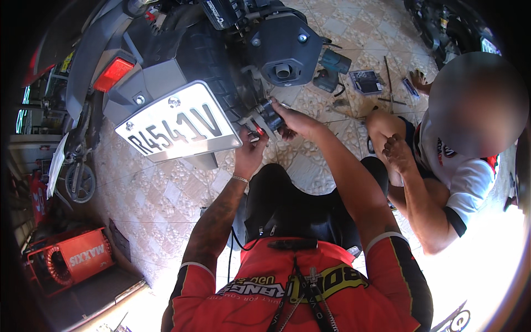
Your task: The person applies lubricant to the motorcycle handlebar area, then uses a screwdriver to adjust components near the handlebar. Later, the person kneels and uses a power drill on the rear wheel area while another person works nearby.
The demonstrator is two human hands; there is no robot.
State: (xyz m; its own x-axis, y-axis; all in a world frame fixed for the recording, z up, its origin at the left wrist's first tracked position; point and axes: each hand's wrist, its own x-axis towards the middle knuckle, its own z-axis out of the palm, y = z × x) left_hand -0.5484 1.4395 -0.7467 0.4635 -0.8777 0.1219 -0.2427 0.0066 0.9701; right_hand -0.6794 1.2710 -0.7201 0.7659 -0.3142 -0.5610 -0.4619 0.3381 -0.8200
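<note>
Right hand (pixel 292 123) closed around small dark cylindrical fitting (pixel 269 115) low at rear of motorcycle, just right of centre frame. Left hand (pixel 251 148) at 7 o'clock from fitting, fingertips pinched on small red-tipped part (pixel 259 131) directly beside it; grip closed, exact contact partly hidden. Fitting sited beneath rear tyre (pixel 207 61) and at 4 o'clock from white number plate (pixel 180 123). Black exhaust muffler (pixel 283 50) at 12 o'clock above both hands. Red tail light (pixel 113 73) at 10 o'clock, well apart.

Judged step: fitting or loosening of a small fastener at rear mount, one hand steadying, other turning. Next move judged to call for firm hold on dark fitting and fine finger turn in cramped gap; tool may be needed.

Outward: tiled floor (pixel 160 193) below. Cordless drill (pixel 332 69) and small boxes (pixel 365 82) lying on floor at 2 o'clock. Second person (pixel 442 166) crouched at 3 o'clock, hands clear of work. Red carton (pixel 77 257) at 8 o'clock, far off.
</note>
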